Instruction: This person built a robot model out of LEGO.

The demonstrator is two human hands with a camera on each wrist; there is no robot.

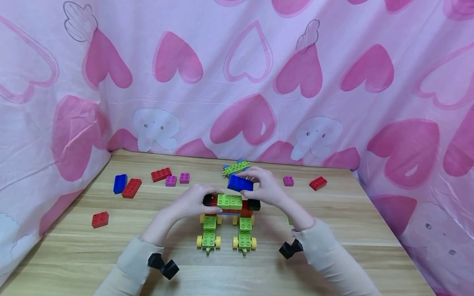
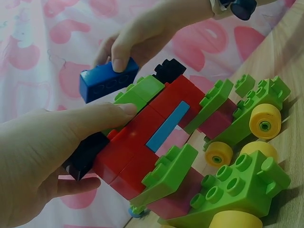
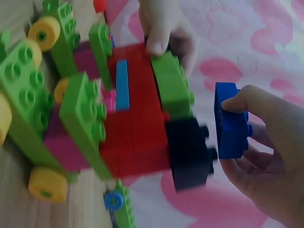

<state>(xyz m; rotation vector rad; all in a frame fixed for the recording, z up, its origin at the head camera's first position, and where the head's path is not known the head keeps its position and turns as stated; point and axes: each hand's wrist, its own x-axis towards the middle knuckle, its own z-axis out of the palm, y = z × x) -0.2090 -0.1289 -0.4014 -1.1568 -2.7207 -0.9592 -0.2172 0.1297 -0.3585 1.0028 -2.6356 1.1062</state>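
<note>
A structure of toy bricks stands mid-table: two green wheeled bases [image 1: 208, 238] with yellow wheels carry a bridge of red bricks [image 2: 137, 137]. Two green bricks [image 1: 229, 201] lie on top of the bridge, with a black brick [image 3: 189, 152] at each end. My left hand [image 1: 194, 200] grips the bridge's left end, thumb along its near side. In my right hand [image 1: 264, 187] a blue brick [image 1: 240, 183] is pinched between thumb and fingers, its studs facing up and away. It is held just above and behind the green bricks, apart from them.
Behind the structure lies a green base [image 1: 236, 168] with blue wheels. Loose red bricks [image 1: 131, 188], another blue brick [image 1: 120, 183] and small pink bricks [image 1: 184, 178] are scattered at the left. A pink brick [image 1: 288, 181] and a red brick [image 1: 318, 183] lie at the back right.
</note>
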